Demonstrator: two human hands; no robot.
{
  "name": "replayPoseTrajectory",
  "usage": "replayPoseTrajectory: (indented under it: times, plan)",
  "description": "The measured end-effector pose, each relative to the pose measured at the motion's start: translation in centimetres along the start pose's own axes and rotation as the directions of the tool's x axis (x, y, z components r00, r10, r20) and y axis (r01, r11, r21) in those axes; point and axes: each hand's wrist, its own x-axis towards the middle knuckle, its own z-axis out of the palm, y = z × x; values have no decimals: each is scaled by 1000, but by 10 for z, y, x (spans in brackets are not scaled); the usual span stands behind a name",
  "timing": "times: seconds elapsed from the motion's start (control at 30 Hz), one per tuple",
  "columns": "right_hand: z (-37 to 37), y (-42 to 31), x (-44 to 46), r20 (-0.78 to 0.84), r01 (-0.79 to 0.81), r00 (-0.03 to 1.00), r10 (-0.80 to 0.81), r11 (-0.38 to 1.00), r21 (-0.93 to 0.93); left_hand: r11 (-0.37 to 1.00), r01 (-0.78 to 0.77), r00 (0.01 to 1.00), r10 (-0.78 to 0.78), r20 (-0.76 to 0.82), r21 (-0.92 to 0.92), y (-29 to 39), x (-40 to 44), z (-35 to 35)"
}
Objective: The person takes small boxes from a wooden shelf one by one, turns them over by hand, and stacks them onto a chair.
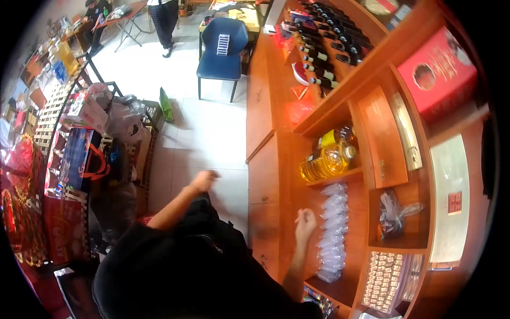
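My left hand (204, 182) is held out over the floor in front of my body, touching nothing that I can see. Motion blurs its fingers, so their pose is unclear. Beside the shelving is my right hand (305, 222), its fingers curled in and no object visible in them. Just to the right of it, a long row of clear plastic-wrapped pieces (332, 234) lines a shelf compartment; a small gap seems to separate hand and row. Above that row, bottles of yellow oil (326, 162) lie in another compartment.
The wooden cabinet (263, 183) runs along my right, with dark bottles (321, 69) farther up. A blue chair (222, 50) stands ahead. On my left are a rack with a dark gift box (79, 159) and plastic bags (125, 117). Two people are at the far end.
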Motion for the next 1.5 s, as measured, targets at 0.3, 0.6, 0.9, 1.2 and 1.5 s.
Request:
replayPoseTrajectory:
  times: [0.3, 0.6, 0.9, 1.2, 1.5]
  plan:
    - [182, 21, 60, 339, -6, 934, 112, 955, -297, 945, -313, 618, 276, 736, -92, 61, 29, -55]
    - [171, 206, -14, 293, -473, 687, 664, 716, -513, 945, -200, 821, 306, 482, -258, -75, -25, -165]
    - [284, 191, 105, 311, -584, 690, 653, 757, -293, 958, 48, 989, -6, 147, -284, -46, -11, -229]
    - [518, 129, 279, 565, -381, 674, 475, 880, -285, 952, 176, 896, -261, -360, -252, -30, 118, -255]
    - [544, 146, 378, 498, -424, 608, 618, 783, -455, 962, 166, 985, -174, -17, -216, -6, 276, -307]
